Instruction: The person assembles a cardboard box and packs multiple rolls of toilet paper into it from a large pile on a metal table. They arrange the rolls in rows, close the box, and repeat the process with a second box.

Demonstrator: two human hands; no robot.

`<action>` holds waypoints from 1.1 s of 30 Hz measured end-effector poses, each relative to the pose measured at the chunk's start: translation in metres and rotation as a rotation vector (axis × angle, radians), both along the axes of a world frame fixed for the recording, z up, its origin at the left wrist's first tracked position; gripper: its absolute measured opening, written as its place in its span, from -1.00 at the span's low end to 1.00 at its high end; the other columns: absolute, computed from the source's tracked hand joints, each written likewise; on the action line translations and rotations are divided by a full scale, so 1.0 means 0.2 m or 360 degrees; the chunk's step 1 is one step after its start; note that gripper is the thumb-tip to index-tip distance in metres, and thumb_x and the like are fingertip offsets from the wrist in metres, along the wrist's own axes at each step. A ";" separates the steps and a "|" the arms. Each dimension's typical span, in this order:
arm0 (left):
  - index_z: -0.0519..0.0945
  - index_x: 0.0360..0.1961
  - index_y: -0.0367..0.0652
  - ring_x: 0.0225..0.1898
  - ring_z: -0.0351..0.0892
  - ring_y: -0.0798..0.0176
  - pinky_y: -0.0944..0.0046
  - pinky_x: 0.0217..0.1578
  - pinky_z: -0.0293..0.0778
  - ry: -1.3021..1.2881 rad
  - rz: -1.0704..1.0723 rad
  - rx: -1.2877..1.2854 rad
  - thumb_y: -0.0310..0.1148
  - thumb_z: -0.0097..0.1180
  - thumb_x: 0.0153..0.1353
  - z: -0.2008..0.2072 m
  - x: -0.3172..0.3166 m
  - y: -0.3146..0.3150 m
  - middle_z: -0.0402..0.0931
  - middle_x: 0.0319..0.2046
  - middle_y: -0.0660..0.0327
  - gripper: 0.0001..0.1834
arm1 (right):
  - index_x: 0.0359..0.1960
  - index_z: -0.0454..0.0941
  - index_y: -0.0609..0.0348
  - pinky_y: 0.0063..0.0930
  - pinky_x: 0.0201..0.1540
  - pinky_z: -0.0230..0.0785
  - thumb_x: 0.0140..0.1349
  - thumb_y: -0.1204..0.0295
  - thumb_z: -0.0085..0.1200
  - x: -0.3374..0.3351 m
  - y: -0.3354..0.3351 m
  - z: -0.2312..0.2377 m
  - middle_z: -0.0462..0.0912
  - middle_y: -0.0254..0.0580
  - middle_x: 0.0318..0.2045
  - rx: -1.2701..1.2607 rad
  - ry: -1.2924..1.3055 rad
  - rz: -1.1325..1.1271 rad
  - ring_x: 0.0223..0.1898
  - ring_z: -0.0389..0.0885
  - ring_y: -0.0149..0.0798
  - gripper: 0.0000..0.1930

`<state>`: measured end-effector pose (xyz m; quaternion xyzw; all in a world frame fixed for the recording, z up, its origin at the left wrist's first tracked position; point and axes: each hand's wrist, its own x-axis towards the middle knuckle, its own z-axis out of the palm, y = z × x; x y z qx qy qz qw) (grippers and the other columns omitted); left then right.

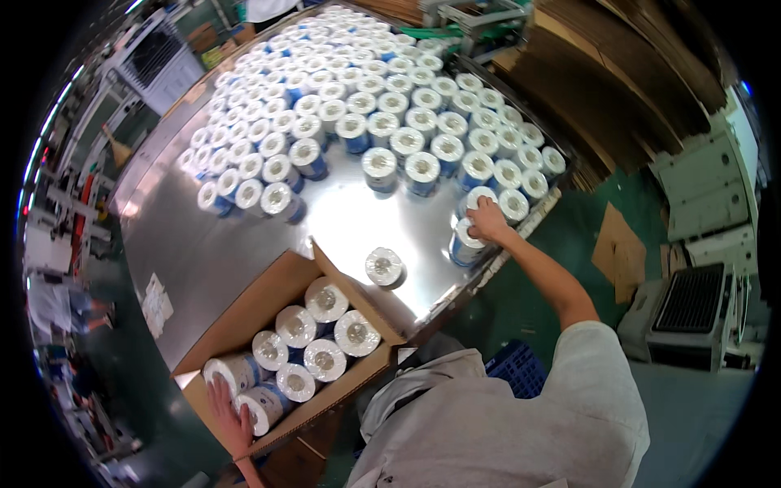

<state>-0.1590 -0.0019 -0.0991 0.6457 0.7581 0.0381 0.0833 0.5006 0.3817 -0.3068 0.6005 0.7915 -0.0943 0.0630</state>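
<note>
One cardboard box [268,297] holds eight wrapped rolls [325,299]; one roll [384,266] stands alone.

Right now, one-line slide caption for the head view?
Right hand grasps a roll at the steel table edge; left hand rests in the half-filled box.

We see the right arm extended forward and to the right, bare from the short grey sleeve down, elbow nearly straight and the forearm running up and leftward to the wrist. The right hand [488,221] lies palm down, its fingers curled over and closed upon what it grips. The left hand [229,416] sits low and close to the body, palm down, fingers spread and pressed flat; only a short stretch of its wrist shows.
</note>
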 end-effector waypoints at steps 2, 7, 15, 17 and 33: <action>0.31 0.46 -0.14 0.55 -0.02 -0.24 -0.18 0.51 -0.09 -0.0073 0.0025 0.0021 -0.15 0.07 0.35 -0.02 -0.02 -0.01 0.14 0.53 0.04 -0.32 | -0.10 0.73 0.03 -0.01 0.15 0.43 -0.17 0.09 0.37 -0.02 0.09 0.01 0.54 0.18 -0.04 -0.0019 -0.0018 0.0019 0.06 0.51 0.21 -0.47; 0.34 0.44 -0.09 0.55 -0.01 -0.19 -0.16 0.52 -0.09 -0.0158 -0.0080 0.0157 -0.16 0.12 0.30 -0.08 -0.09 0.01 0.15 0.52 0.08 -0.31 | -0.10 0.69 0.23 -0.08 0.02 0.45 -0.13 0.03 0.37 -0.05 0.13 0.23 0.66 0.06 -0.14 0.0403 0.0617 -0.0216 -0.11 0.62 0.09 -0.39; 0.43 0.39 0.02 0.54 0.07 -0.07 -0.15 0.51 -0.03 -0.0136 0.0002 0.0316 -0.06 0.18 0.32 -0.07 -0.13 -0.11 0.21 0.49 0.17 -0.36 | -0.12 0.64 0.25 -0.52 -0.14 0.51 0.16 0.50 0.31 -1.24 -0.30 1.84 0.69 -0.24 -0.20 0.0358 0.1574 0.0595 -0.22 0.66 -0.42 -0.75; 0.45 0.38 0.05 0.53 0.09 -0.05 -0.16 0.51 -0.01 -0.0229 -0.0054 0.0406 -0.06 0.19 0.31 -0.12 -0.13 -0.03 0.22 0.49 0.19 -0.37 | -0.15 0.69 0.20 -0.45 -0.04 0.49 0.11 0.50 0.35 -1.40 -0.41 1.87 0.64 -0.21 -0.20 0.0120 0.1461 0.1066 -0.16 0.64 -0.35 -0.75; 0.48 0.35 -0.03 0.53 0.06 -0.15 -0.24 0.49 -0.02 -0.0373 -0.0048 0.0393 -0.19 0.27 0.22 -0.11 -0.15 -0.07 0.22 0.48 0.12 -0.35 | -0.15 0.54 0.18 -0.06 0.09 0.37 0.01 0.25 0.33 -2.48 -1.02 1.05 0.43 0.14 -0.11 -0.0113 0.0613 0.2092 0.02 0.44 0.12 -0.59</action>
